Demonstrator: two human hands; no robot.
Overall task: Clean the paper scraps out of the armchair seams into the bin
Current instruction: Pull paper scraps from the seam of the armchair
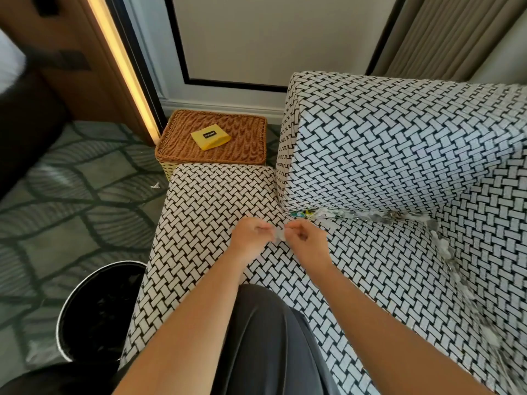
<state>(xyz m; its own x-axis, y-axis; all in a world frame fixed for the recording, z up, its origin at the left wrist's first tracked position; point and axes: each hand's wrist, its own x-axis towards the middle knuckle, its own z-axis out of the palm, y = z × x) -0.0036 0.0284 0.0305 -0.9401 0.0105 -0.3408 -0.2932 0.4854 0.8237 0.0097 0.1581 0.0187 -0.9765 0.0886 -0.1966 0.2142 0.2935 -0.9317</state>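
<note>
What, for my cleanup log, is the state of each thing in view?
Left hand: pinching a small white paper scrap.
Right hand: pinching the same scrap.
Paper scraps in the back seam of the black-and-white woven-pattern armchair: wedged in, not yet removed.
Round black bin: upright, open, on the floor.
Flat yellow packet: lying on the brown wicker basket.

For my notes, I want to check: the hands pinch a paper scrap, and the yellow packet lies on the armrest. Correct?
No: the head view shows the yellow packet on the wicker basket, not the armrest. The rest holds.
</note>
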